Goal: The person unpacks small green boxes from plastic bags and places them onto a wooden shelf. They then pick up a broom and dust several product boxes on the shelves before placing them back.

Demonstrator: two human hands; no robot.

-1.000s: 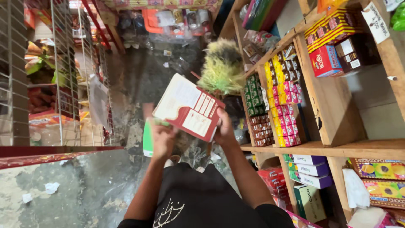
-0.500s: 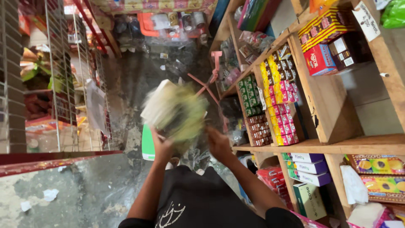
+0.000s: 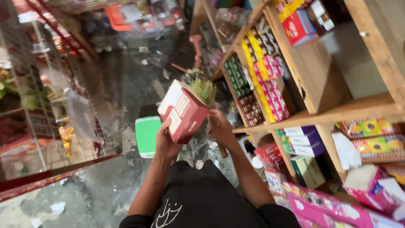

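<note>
Red and cream card forms the carton (image 3: 182,110) that we hold up in front of us, above the dark floor (image 3: 126,80) and level with the lower wooden shelves (image 3: 337,112). Our left hand (image 3: 166,141) cups the carton from beneath, thumb against the cream printed face and the other fingers wrapped round the red side, so the box is borne from below and its faces stay exposed. Our right hand (image 3: 219,126) is closed round the handle of a green-and-yellow duster (image 3: 201,86), whose fluffy head rises just behind the carton's upper right edge and appears to touch it; we judge that this pairing keeps the duster's head against the carton's surface while the other hand steadies it. The carton is tilted: its long axis runs from lower right, near the palm, to upper left, and the cream face points up and to the left, away from the shelves. The duster's axis runs upward from the fist, with the head uppermost. Rows of small yellow, pink and green packets (image 3: 261,71) fill the shelf to the right, purple-and-white boxes (image 3: 301,141) sit below them, and a green plastic stool (image 3: 147,135) stands on the floor just beside the left wrist. Whether the duster's handle reaches below the fist we cannot tell.
</note>
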